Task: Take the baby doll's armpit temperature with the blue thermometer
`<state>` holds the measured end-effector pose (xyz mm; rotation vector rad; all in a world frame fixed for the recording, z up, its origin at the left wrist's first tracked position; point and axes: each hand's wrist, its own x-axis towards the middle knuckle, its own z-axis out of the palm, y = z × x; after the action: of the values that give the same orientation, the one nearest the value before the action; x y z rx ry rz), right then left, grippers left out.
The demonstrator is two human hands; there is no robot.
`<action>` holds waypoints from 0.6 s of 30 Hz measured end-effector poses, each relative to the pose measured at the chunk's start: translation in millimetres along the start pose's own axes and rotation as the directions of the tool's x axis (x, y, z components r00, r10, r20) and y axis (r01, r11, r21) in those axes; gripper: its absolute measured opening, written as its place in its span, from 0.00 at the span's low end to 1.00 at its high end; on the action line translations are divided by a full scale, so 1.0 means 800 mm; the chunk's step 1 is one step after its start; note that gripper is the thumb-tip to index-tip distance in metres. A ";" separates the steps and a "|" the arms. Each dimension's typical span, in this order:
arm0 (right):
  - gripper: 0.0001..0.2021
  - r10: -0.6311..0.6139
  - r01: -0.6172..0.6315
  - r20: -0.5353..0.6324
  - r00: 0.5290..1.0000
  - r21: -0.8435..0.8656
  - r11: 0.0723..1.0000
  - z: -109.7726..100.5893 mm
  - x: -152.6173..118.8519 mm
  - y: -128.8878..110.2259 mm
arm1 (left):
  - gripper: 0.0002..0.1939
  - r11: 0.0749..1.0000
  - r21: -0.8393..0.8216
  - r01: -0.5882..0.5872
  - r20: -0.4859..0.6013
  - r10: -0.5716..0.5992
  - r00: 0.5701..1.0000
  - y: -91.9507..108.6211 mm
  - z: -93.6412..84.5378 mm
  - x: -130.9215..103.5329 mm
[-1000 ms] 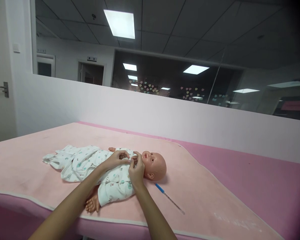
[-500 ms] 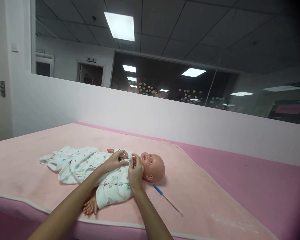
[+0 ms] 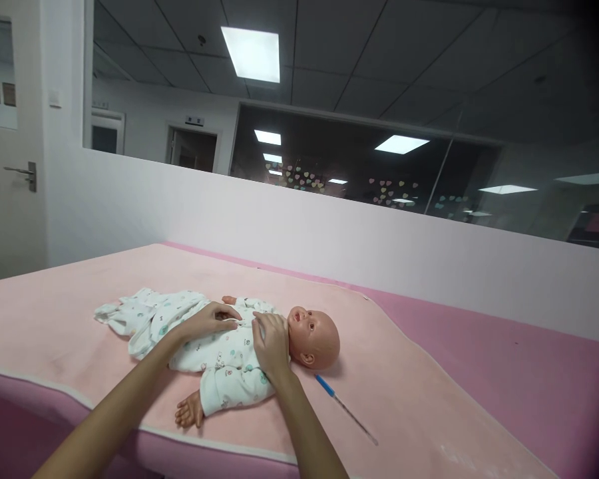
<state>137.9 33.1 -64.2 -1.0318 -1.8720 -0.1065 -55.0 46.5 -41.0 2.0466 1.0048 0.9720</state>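
A baby doll (image 3: 315, 339) lies on its back, head to the right, dressed in a white printed onesie (image 3: 219, 352). My left hand (image 3: 209, 320) rests on the front of the onesie at the belly, fingers curved and thumb apart from them. On the upper chest, just below the doll's chin, my right hand (image 3: 272, 342) lies with its fingers stretched over the cloth. Nothing shows in either hand, though the left fingertips touch the fabric. Near the doll's head is a thin glass thermometer (image 3: 347, 411) with a blue end.
The doll lies on a peach pad (image 3: 409, 399) with a pale edge, over a pink padded surface (image 3: 529, 346). Behind stands a low white wall (image 3: 304, 226) with a large window above it. A door (image 3: 14, 199) is at the far left.
My hands have moved apart from the neckline, where they were close together with fingers pinched. The left has gone toward the belly; the right has flattened on the chest. The view has shifted slightly left.
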 end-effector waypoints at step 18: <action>0.06 0.000 -0.001 -0.019 1.000 -0.033 0.999 0.004 0.006 -0.003 | 0.11 0.996 0.036 -0.083 -0.138 0.088 0.987 0.009 0.020 -0.001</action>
<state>132.9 36.2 -61.3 -1.0501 -1.8585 -0.1469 -39.8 38.7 -43.9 2.0847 1.0157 1.1651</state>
